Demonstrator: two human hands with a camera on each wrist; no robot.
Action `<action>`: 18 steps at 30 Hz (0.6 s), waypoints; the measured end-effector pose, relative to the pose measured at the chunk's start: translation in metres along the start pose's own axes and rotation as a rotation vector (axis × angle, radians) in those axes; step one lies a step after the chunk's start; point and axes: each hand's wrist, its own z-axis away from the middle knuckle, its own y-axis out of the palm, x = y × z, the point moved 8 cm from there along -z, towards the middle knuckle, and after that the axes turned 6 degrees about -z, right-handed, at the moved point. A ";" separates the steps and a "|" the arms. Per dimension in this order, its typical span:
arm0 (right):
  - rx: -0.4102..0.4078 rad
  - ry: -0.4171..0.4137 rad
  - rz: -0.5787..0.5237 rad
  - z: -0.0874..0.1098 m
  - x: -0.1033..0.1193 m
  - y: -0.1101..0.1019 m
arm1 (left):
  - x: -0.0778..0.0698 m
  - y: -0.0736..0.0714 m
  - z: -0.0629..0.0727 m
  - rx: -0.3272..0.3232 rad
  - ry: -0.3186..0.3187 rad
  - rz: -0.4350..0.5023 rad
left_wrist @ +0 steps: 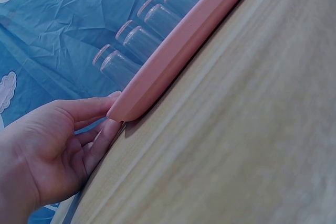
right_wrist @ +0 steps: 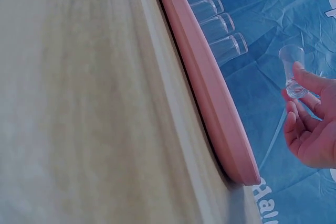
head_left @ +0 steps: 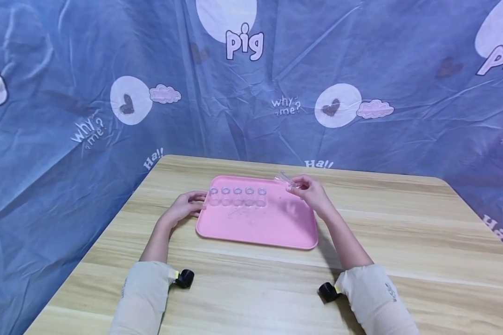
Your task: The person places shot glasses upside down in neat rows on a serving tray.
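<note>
In the head view, my right hand point(head_left: 312, 193) pinches a small clear glass point(head_left: 284, 178) over the tray's far right part. The right wrist view has this glass point(right_wrist: 292, 66) tilted, thumb and fingers at its thick base, its wider mouth pointing away from the hand. My left hand point(head_left: 186, 207) grips the left edge of a pink tray point(head_left: 251, 228); the left wrist view shows the fingertips at the rim near a corner. Several more clear glasses point(head_left: 237, 196) stand on the tray in a row along its far left part, narrow thick ends up.
The tray lies on a light wood-grain table point(head_left: 234, 279). Behind and to the left hangs a blue printed cloth point(head_left: 243, 125). A black wrist camera sits at each cuff, the left camera point(head_left: 185, 278) and the right camera point(head_left: 328, 292) both over the near table.
</note>
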 end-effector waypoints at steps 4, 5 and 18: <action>-0.018 0.010 -0.035 -0.001 -0.002 -0.001 | 0.004 -0.001 -0.002 -0.002 -0.004 0.003; -0.025 0.011 -0.042 -0.002 -0.003 -0.002 | 0.004 -0.001 -0.003 0.002 -0.004 0.003; -0.071 0.003 -0.086 0.000 -0.002 -0.005 | 0.003 -0.001 -0.003 -0.006 -0.018 -0.010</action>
